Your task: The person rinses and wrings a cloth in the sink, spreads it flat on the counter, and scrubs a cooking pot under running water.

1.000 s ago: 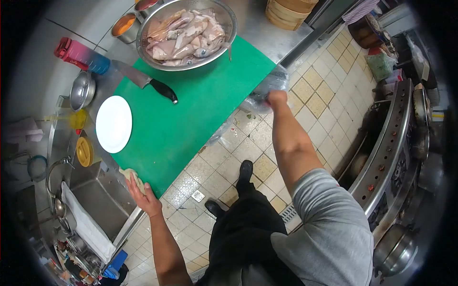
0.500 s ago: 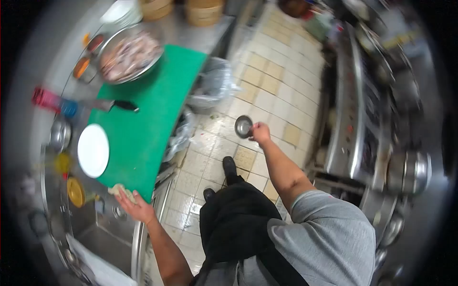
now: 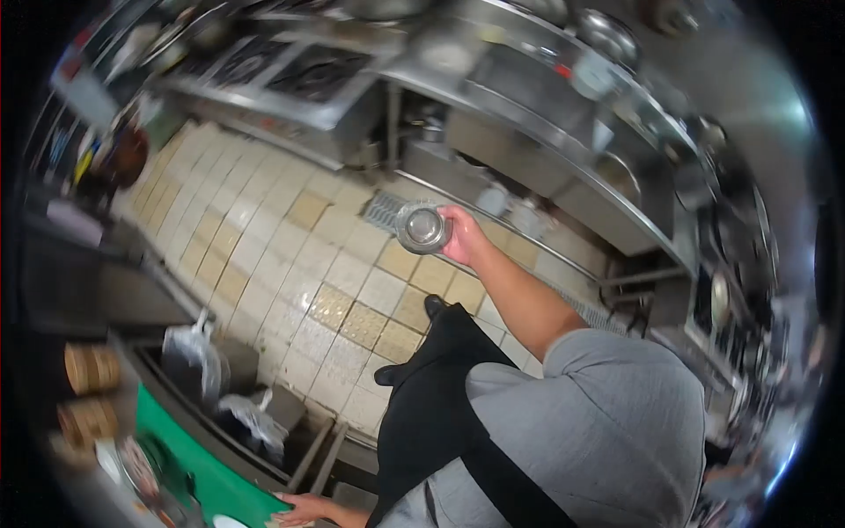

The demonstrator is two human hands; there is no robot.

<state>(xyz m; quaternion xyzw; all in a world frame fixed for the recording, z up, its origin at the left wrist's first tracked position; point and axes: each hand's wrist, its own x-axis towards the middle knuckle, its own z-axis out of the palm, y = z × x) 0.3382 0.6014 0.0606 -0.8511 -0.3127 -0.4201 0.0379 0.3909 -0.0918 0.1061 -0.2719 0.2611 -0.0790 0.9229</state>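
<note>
A small round metal bowl is in my right hand, held out over the tiled floor with the fingers at its rim. My left hand rests at the edge of the green cutting board, low in the view, on a pale cloth that barely shows under the fingers. Near the bottom edge, part of a white plate lies on the board. The large bowl of squid stands farther left, blurred.
Bamboo steamers stand at the left. Bins with plastic bags are beside the board. A stove runs along the top left, and a steel counter with sinks curves along the right. A floor drain lies near the bowl.
The view has swung right, away from the board toward the stove and steel counter. My right hand came up from beside the board with the metal bowl. My left hand stays at the board's edge.
</note>
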